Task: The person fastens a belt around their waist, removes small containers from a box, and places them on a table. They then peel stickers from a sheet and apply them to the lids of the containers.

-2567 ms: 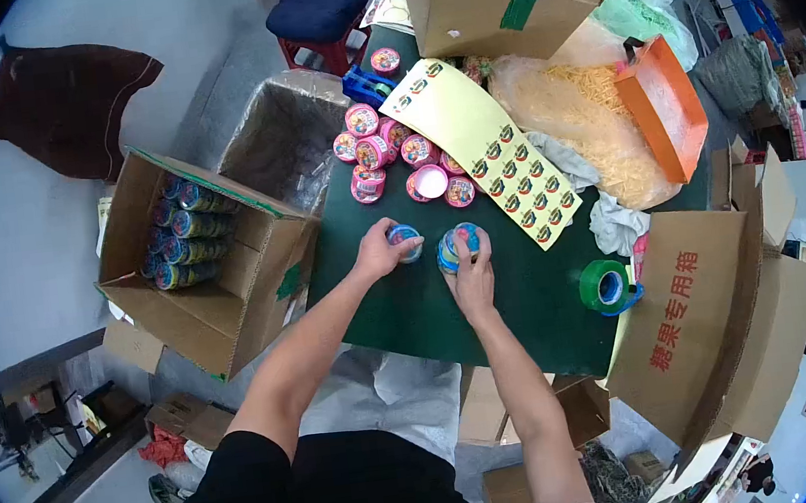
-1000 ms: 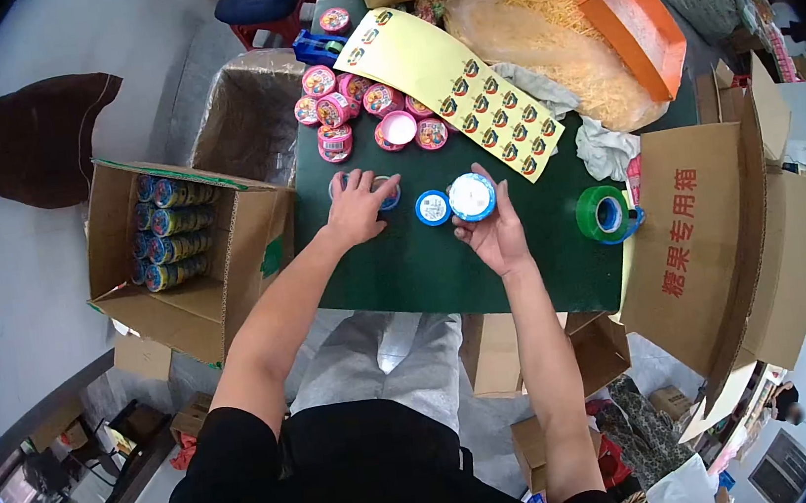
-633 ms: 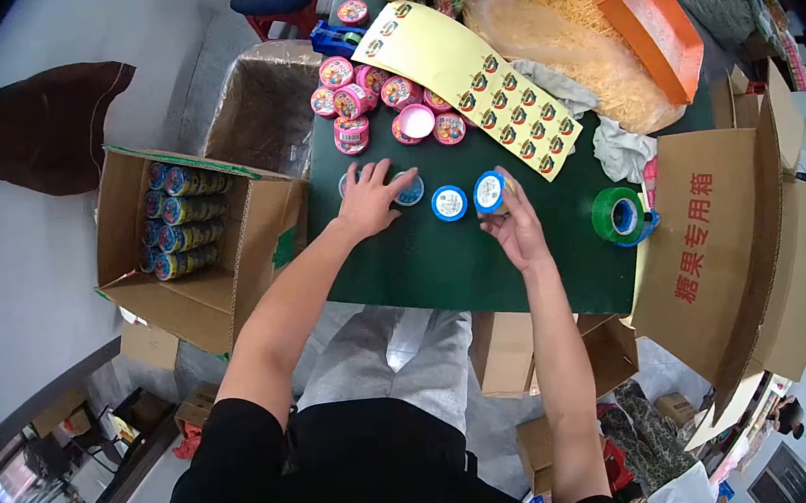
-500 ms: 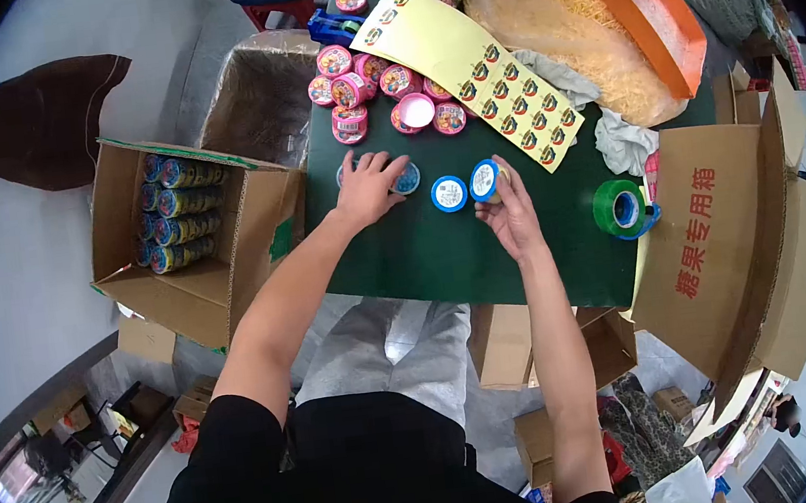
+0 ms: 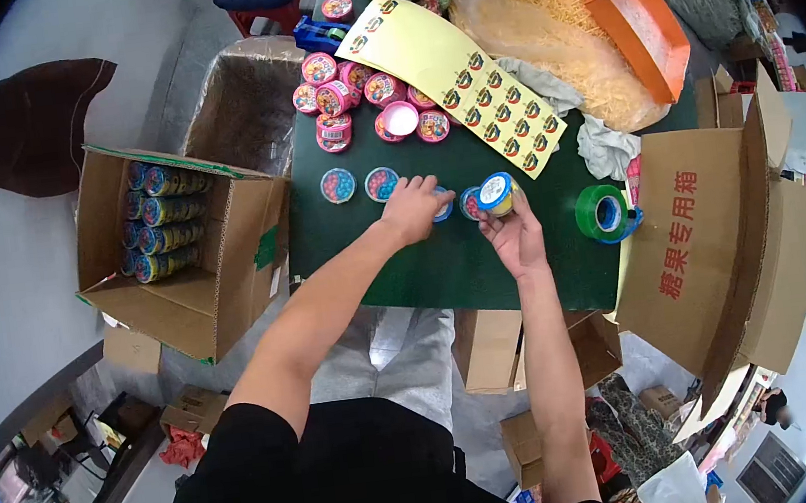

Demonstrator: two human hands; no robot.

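My right hand [image 5: 518,236] grips a small candy tub [image 5: 496,193] with a blue rim, a white label on its lid and a yellow side, tilted above the table. Right beside that tub, and partly covered by it, is another tub [image 5: 470,204] showing pink and blue candies. My left hand [image 5: 410,211] has its fingers curled over a blue-rimmed tub [image 5: 443,205], mostly hidden beneath them. To its left, two clear-topped tubs [image 5: 338,185] of pink and blue candies rest on the green table [image 5: 376,279].
Several pink tubs [image 5: 334,132] cluster toward the back, beside a yellow sticker sheet [image 5: 506,111]. Green tape [image 5: 600,213] lies at the right near a large carton [image 5: 690,239]. An open carton [image 5: 249,249] with stacked tubs stands at the left. An orange tray [image 5: 641,31] sits at the back right.
My left hand has moved right, off the two candy tubs and onto the blue-rimmed one. The tub in my right hand has turned so its yellow side shows. The view has shifted slightly.
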